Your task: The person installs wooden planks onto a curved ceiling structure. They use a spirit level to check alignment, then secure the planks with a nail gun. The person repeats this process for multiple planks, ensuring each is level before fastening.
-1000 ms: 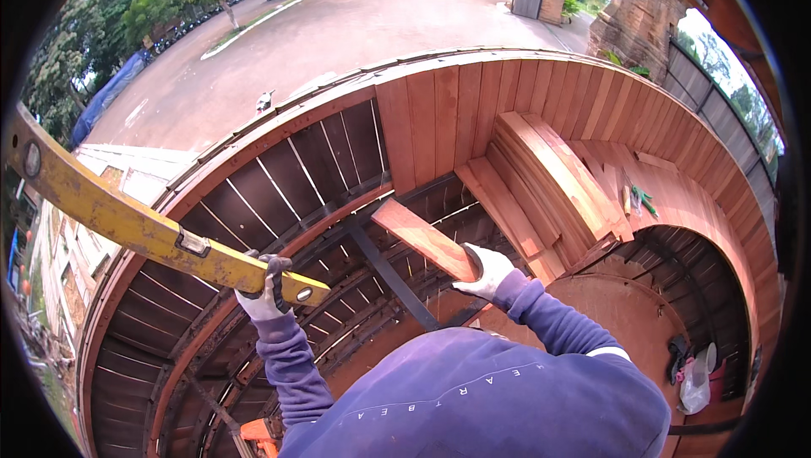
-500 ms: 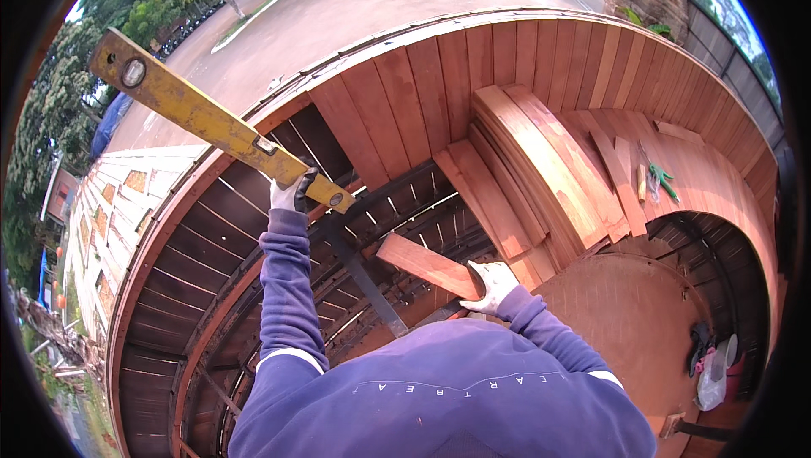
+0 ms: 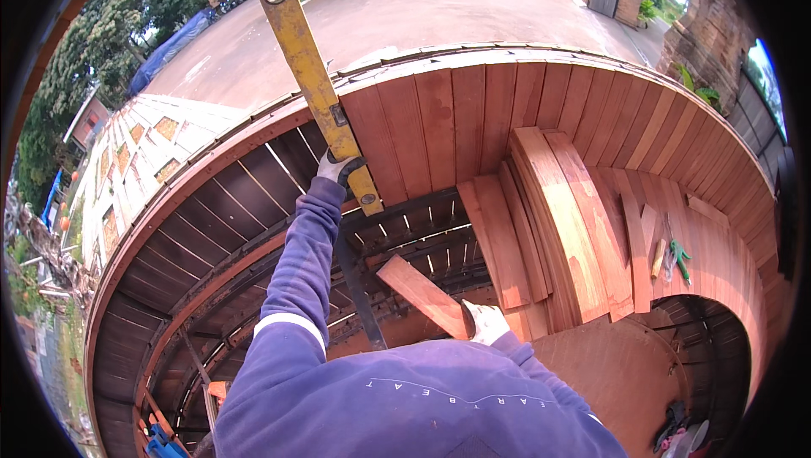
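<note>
My left hand [image 3: 336,167], in a white and dark glove, grips the lower end of a long yellow spirit level [image 3: 308,61], which now lies steeply across the curved rim at the left edge of the reddish plank cladding [image 3: 431,124]. My right hand [image 3: 486,323], also gloved, is closed on the near end of a short wooden board [image 3: 418,287], held lower down over the dark metal framework [image 3: 359,293]. Left of the cladding, dark slats [image 3: 241,188] with light gaps line the curve.
Stacked curved boards [image 3: 549,221] rest to the right, beside loose strips, pliers with green handles [image 3: 680,259] and a wooden-handled tool [image 3: 659,257]. Below is a round brown floor [image 3: 608,373] with bags [image 3: 680,428]. Beyond the rim are a paved yard [image 3: 473,2], trees and a stone pillar.
My left arm has reached forward, swinging the level from a leftward slant to a steep angle against the cladding's edge. My right hand still holds the board, now slightly lower in view.
</note>
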The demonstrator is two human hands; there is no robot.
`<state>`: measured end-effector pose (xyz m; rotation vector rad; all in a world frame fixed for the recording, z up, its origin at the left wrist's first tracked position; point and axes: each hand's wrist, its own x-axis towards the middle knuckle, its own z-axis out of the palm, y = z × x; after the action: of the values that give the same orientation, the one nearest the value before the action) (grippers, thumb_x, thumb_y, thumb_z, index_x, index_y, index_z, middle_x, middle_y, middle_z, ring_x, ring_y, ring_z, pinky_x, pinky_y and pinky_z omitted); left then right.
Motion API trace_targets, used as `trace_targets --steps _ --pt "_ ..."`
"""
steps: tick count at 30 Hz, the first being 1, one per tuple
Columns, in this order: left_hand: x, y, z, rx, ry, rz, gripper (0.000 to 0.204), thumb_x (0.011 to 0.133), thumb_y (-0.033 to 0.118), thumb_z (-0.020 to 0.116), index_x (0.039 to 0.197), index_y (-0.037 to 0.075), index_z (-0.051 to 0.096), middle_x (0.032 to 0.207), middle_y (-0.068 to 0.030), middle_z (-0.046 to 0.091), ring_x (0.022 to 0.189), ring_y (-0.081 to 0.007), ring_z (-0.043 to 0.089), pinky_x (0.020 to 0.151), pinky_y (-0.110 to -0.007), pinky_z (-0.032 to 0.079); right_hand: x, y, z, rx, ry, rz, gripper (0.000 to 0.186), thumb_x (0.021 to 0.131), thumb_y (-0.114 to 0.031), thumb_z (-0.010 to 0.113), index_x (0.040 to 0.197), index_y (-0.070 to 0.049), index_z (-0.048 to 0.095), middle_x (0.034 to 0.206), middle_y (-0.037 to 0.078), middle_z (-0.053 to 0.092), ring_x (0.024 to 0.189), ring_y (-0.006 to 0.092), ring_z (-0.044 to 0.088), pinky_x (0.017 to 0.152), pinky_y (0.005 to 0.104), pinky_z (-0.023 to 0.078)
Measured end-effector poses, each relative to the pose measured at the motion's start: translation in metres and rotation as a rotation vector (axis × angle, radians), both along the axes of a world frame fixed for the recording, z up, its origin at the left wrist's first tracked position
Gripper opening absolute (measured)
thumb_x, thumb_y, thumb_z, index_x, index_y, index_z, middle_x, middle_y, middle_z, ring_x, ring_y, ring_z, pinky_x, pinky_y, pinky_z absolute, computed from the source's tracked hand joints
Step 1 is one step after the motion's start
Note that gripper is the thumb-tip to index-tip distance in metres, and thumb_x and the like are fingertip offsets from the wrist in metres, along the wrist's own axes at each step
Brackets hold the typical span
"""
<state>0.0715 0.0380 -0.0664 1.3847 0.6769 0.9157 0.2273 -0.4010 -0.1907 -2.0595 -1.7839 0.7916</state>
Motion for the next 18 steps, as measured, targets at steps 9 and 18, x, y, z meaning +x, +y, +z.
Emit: trace_targets --steps 9,18 --pt "0.012 0.004 0.011 0.073 0.033 0.119 0.029 0.08 0.011 0.077 0.105 0.004 0.065 0.093 -0.0027 0.068 0.081 -0.0127 0.064 0.073 -0.029 0.053 0.005 0.016 -0.003 -0.102 0.051 -0.075 0.116 0.06 -0.076 0.067 0.143 -0.005 0.031 0.127 0.022 0.055 0.112 0.0365 0.059 0.095 0.0418 0.047" --pt "0.016 -0.005 0.02 0.13 0.064 0.131 0.026 0.079 0.013 0.078 0.099 0.001 0.066 0.091 -0.0025 0.069 0.078 -0.011 0.063 0.072 -0.027 0.052 0.009 0.035 0.021 -0.27 0.053 -0.032 0.118 0.059 -0.077 0.067 0.145 -0.005 0.028 0.131 0.023 0.052 0.118 0.0362 0.055 0.1 0.0407 0.044"
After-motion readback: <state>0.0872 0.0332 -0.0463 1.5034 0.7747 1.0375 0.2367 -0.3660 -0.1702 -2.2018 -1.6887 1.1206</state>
